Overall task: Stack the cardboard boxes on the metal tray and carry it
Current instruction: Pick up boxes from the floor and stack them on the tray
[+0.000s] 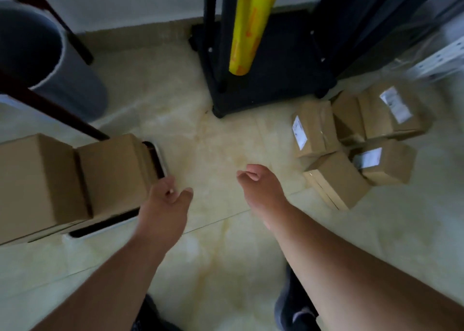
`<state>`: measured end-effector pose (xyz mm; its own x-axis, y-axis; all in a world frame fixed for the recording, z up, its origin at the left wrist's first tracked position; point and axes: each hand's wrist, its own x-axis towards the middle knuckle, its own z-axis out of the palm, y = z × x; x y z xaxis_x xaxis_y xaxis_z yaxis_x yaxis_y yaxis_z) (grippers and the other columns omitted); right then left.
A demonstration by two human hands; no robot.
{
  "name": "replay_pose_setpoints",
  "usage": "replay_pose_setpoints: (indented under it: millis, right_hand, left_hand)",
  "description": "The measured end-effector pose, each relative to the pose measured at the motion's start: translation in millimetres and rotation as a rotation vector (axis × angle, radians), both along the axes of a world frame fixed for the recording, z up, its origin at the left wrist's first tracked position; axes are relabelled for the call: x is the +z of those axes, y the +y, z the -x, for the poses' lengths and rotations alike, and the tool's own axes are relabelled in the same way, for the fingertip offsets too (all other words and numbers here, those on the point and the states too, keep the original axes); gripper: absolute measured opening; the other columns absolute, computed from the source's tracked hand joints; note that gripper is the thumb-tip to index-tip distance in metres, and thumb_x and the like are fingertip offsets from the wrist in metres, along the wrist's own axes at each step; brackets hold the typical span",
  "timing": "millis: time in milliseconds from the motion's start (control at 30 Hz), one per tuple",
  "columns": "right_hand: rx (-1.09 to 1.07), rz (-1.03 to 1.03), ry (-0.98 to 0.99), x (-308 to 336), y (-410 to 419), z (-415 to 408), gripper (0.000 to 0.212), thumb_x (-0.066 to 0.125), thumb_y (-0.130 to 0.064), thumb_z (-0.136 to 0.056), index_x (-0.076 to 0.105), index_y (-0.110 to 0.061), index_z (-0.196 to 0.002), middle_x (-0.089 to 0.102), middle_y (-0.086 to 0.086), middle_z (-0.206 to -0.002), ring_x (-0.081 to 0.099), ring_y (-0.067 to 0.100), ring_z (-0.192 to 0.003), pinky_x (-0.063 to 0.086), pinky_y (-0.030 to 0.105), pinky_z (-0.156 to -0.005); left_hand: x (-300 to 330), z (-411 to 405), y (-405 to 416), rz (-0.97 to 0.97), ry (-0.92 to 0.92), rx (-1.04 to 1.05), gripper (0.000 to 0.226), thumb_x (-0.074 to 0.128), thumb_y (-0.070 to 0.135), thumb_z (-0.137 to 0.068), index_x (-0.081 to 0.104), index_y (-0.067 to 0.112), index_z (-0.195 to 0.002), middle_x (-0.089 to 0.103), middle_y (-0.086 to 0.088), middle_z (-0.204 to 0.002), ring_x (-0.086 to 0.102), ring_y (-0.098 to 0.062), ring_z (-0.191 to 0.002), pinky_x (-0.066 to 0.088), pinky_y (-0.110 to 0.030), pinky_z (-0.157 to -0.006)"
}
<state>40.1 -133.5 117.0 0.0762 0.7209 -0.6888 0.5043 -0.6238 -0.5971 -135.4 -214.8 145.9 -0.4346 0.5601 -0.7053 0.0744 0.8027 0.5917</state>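
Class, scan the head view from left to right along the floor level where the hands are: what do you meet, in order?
Boxes on tray → metal tray → left hand → right hand → loose boxes on the floor.

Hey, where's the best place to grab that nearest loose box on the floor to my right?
Probably across the nearest loose box's two long sides, from above with the right hand: it lies flat, top face clear, other boxes crowding its far side.

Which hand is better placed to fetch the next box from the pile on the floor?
Right. The right hand is empty and nearer the loose boxes. The left hand, also empty, hangs by the metal tray, across from them.
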Motion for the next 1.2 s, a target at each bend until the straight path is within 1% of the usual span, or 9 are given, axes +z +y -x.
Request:
replay_pose_setpoints:
  millis: [100, 167, 333, 467, 567, 700, 900, 1133, 1200]
  right_hand:
    - [-0.078, 0.044, -0.026, -1, 7, -61, 0.049, 0.065, -0.033, -0.097, 0.056, -0.014, -0.142, 0.065, 0.002, -0.140, 0.062, 0.017, -0.125, 0.048, 0.036, -0.109]
    - [-0.106, 0.067, -0.051, 1, 13, -99, 0.051, 0.064, -0.033, -0.097, 0.055, -0.014, -0.144, 0.064, 0.002, -0.142, 0.061, 0.017, -0.127, 0.047, 0.038, -0.110]
    - [-0.185, 0.099, -0.097, 1, 29, -183, 0.050, 0.063, -0.031, -0.100, 0.054, -0.012, -0.145, 0.064, 0.004, -0.142, 0.061, 0.019, -0.126, 0.043, 0.025, -0.095]
    - [-0.208, 0.097, -0.137, -15, 46, -252, 0.050, 0.063, -0.028, -0.100, 0.054, -0.008, -0.145, 0.063, 0.008, -0.143, 0.060, 0.022, -0.128, 0.042, 0.026, -0.098]
    - [-0.196, 0.080, -0.153, -27, 58, -284, 0.051, 0.062, -0.029, -0.100, 0.053, -0.009, -0.146, 0.062, 0.007, -0.144, 0.059, 0.023, -0.129, 0.043, 0.029, -0.103]
    - [-0.204, 0.085, -0.158, -52, 77, -339, 0.052, 0.062, -0.030, -0.100, 0.052, -0.011, -0.148, 0.061, 0.004, -0.146, 0.059, 0.020, -0.130, 0.041, 0.024, -0.097]
    - [-0.143, 0.147, -0.177, -83, 97, -405, 0.056, 0.062, -0.032, -0.100, 0.049, -0.010, -0.150, 0.058, 0.006, -0.150, 0.056, 0.021, -0.135, 0.042, 0.033, -0.112]
    - [0.041, 0.197, -0.267, -118, 117, -452, 0.063, 0.058, -0.041, -0.100, 0.042, -0.014, -0.155, 0.047, 0.005, -0.160, 0.050, 0.025, -0.142, 0.039, 0.035, -0.115]
    - [0.093, 0.213, -0.294, -129, 121, -459, 0.064, 0.056, -0.041, -0.100, 0.040, -0.015, -0.157, 0.045, 0.004, -0.161, 0.049, 0.026, -0.143, 0.039, 0.034, -0.113]
  left_hand:
    - [-4, -52, 19, 0.025, -0.045, -0.058, 0.050, 0.064, 0.036, -0.101, 0.050, 0.024, -0.147, 0.055, 0.007, -0.141, 0.054, -0.014, -0.118, 0.041, -0.035, -0.098]
    - [-4, -82, 32, 0.029, -0.050, -0.094, 0.052, 0.065, 0.036, -0.100, 0.049, 0.027, -0.149, 0.054, 0.010, -0.147, 0.050, -0.009, -0.115, 0.040, -0.032, -0.099]
    - [-3, -149, 64, 0.065, -0.055, -0.190, 0.053, 0.065, 0.034, -0.100, 0.048, 0.027, -0.150, 0.052, 0.009, -0.151, 0.053, -0.013, -0.121, 0.038, -0.028, -0.095]
    - [-23, -212, 91, 0.097, -0.039, -0.259, 0.054, 0.064, 0.033, -0.100, 0.047, 0.025, -0.151, 0.052, 0.005, -0.153, 0.053, -0.018, -0.136, 0.037, -0.026, -0.095]
    - [-36, -244, 103, 0.109, -0.047, -0.262, 0.056, 0.064, 0.033, -0.101, 0.046, 0.022, -0.153, 0.051, 0.003, -0.155, 0.052, -0.018, -0.138, 0.035, -0.025, -0.095]
    - [-67, -306, 112, 0.158, -0.079, -0.277, 0.057, 0.065, 0.034, -0.100, 0.047, 0.021, -0.152, 0.054, -0.001, -0.152, 0.053, -0.021, -0.137, 0.035, -0.024, -0.096]
    - [-95, -377, 120, 0.252, -0.113, -0.268, 0.061, 0.065, 0.038, -0.099, 0.045, 0.023, -0.154, 0.053, 0.000, -0.152, 0.056, -0.024, -0.133, 0.040, -0.030, -0.102]
    - [-135, -431, 137, 0.321, -0.149, -0.221, 0.066, 0.062, 0.041, -0.098, 0.040, 0.020, -0.157, 0.052, 0.002, -0.152, 0.054, -0.027, -0.135, 0.039, -0.031, -0.105]
    - [-149, -447, 138, 0.343, -0.220, -0.187, 0.076, 0.064, 0.046, -0.090, 0.038, 0.021, -0.157, 0.055, -0.001, -0.150, 0.058, -0.030, -0.132, 0.045, -0.042, -0.113]
